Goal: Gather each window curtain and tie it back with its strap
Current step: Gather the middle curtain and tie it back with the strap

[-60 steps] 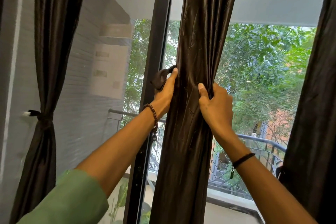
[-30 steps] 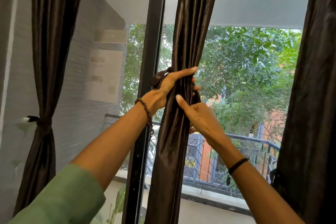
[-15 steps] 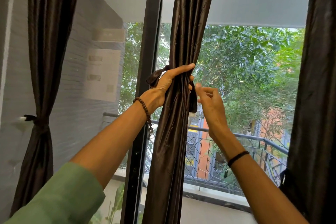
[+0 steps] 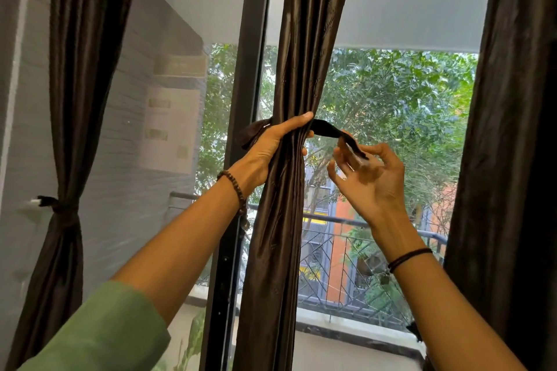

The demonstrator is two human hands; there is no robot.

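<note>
Curtains, dark brown: three in view.
- Left curtain (image 4: 84, 69): gathered and cinched at the waist by its tied strap (image 4: 64, 209). Done.
- Middle curtain (image 4: 271, 250): bunched into a narrow column in front of the window post (image 4: 244, 69). The left hand (image 4: 271, 144) is wrapped round the bundle and grips it tight. In progress.
- Right curtain (image 4: 512, 129): hangs at the far edge with no tie showing on it, as far as I can see. Left to do, by my reckoning.

Straps: two plainly seen. One is tied on the left curtain. The other strap (image 4: 325, 126) runs behind the middle bundle, with a short end poking out past the left hand and the long end arching rightward. The right hand (image 4: 370, 178), just beside the bundle, pinches that free end between its fingertips, though the tip is blurred. It is not yet fastened.

Hands: two, both busy.

Progress, judged: one of three curtains finished, and the second needs its strap closed.
</note>
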